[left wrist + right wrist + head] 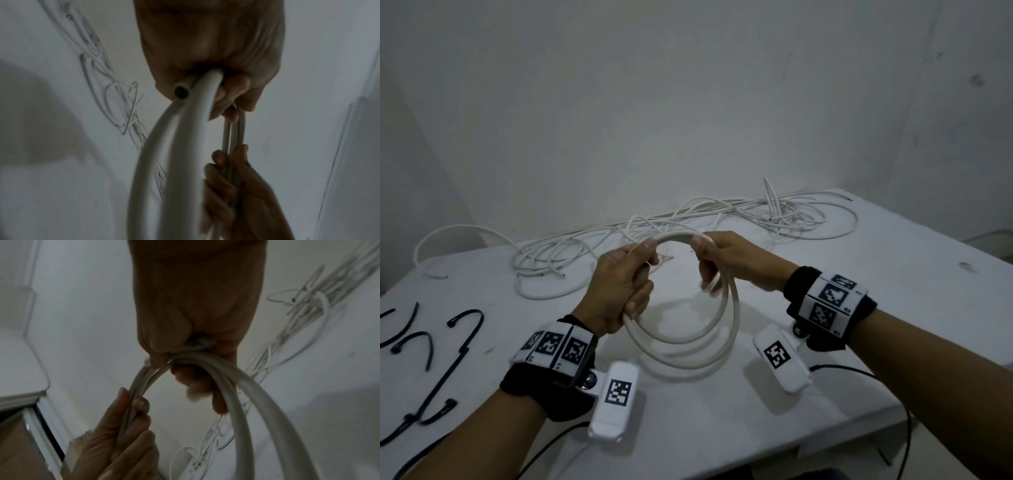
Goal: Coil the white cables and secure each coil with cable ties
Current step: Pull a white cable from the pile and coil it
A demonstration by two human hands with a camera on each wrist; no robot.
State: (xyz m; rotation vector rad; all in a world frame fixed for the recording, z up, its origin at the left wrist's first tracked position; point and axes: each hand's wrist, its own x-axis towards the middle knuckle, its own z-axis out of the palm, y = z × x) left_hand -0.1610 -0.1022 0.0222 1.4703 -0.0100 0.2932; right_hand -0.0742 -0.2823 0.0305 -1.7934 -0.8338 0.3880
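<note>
Above the white bench [825, 308], the left hand [616, 291] at 9 o'clock and right hand [736, 260] at 2 o'clock clench the white cable coil [709, 349], loose cables [722, 219] lining the far edge.

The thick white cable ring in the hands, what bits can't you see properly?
- Thick white coiled cable: in the head view the left hand and right hand cover the parts each holds.
- How many loops: blurred in both wrist views.
- Far cable end: not visible.

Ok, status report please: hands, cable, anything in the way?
Both hands, left and right, grip the cable coil above the table. No tie on yet. Ties lie left, path free.
</note>
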